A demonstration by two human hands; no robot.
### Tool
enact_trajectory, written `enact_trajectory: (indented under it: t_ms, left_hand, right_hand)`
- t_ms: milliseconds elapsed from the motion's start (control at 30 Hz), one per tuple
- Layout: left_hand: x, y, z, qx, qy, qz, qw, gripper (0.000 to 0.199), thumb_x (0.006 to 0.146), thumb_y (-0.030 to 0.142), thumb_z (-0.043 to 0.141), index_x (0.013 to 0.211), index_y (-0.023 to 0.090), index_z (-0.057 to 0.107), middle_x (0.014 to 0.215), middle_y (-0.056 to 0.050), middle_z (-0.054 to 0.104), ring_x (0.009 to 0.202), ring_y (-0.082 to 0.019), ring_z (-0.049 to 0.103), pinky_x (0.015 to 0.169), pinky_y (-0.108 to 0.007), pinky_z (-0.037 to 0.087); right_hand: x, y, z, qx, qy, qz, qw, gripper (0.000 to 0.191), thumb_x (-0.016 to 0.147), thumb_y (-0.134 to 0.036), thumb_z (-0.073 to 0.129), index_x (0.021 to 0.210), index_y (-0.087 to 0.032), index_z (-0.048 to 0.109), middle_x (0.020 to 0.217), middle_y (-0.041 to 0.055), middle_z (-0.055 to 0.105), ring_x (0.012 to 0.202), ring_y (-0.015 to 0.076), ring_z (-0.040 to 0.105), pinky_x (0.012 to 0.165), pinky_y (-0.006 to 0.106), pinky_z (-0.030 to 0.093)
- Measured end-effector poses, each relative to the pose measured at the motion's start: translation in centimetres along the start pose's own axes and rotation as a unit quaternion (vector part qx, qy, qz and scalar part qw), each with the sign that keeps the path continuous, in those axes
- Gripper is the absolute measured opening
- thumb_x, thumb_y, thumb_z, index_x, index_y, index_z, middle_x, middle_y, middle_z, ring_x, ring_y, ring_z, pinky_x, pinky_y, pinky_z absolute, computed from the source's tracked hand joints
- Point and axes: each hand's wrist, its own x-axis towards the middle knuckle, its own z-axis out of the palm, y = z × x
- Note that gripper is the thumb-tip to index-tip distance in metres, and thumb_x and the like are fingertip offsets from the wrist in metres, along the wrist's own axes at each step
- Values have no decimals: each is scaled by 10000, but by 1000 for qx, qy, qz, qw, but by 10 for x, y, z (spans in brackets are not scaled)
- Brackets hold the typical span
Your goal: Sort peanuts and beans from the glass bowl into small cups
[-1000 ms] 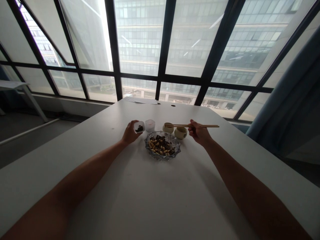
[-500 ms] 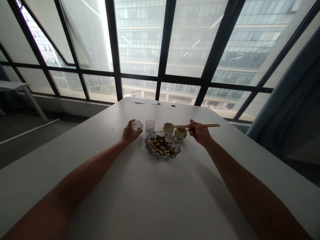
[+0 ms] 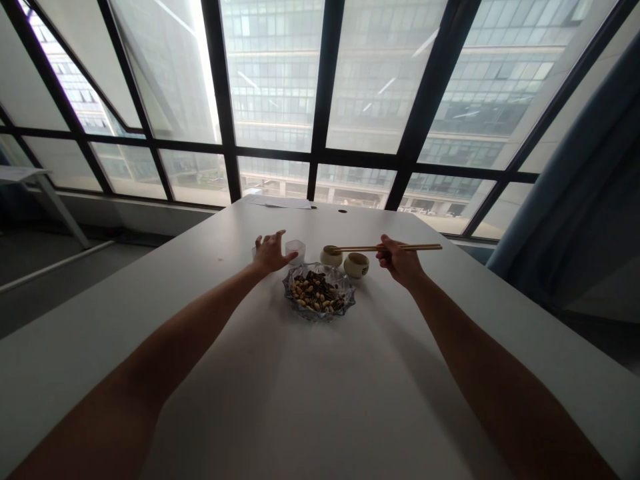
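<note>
My left hand (image 3: 271, 253) is spread with nothing in its grasp, its thumb close to a translucent white cup (image 3: 295, 252). Behind that hand, a second translucent cup (image 3: 254, 253) is mostly hidden. A pair of wooden chopsticks (image 3: 365, 249) is gripped in my right hand (image 3: 397, 259), tips pointing left over a small beige cup (image 3: 331, 256). Another small beige cup (image 3: 357, 265) with a dark mark stands just right of it. In front of the cups sits a scalloped glass bowl (image 3: 320, 313) holding nuts and dark seeds (image 3: 316, 291).
Everything stands on a white table (image 3: 320, 387). Papers (image 3: 275, 201) lie at its far edge, near a round dark hole (image 3: 343, 211). Large windows rise beyond, with a blue curtain (image 3: 565, 180) at the right and another table (image 3: 50, 193) at the left.
My left hand has let go of the left translucent cup, opened, and moved right toward the other one. My right hand still holds the chopsticks in nearly the same place. The view has shifted slightly.
</note>
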Motion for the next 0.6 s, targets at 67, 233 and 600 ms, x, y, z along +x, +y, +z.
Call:
enact_trajectory:
  t_ms: [67,233,600]
  left_hand:
    - [11,12,5,8,-46,7,999,821,824,577,633,1491,202,336,1421,-171,583,1359,-365,488,1190,-564,181]
    - [25,21,11,29,-110,-2,993,810,830,472,624,1509,174,298,1286,-179,669,1274,-355,565,1157,-589,196]
    - [8,7,4,33,24,219,975,732,782,258,640,1470,209,394,1355,-122,621,1257,-306,574,1204,-493,206]
  right_hand:
    - [1,0,-2,-3,0,-5,1000,299,891,-313,736,677,-150,606,483,-3,600,364,63,512,320,134,410]
    - [4,-1,-6,-3,4,-13,1000,318,876,-357,754,683,-152,606,485,-3,601,363,66,515,320,137,415]
    - [1,-6,-4,18,3,-12,1000,302,910,-271,718,659,-131,626,474,5,597,370,67,525,321,138,412]
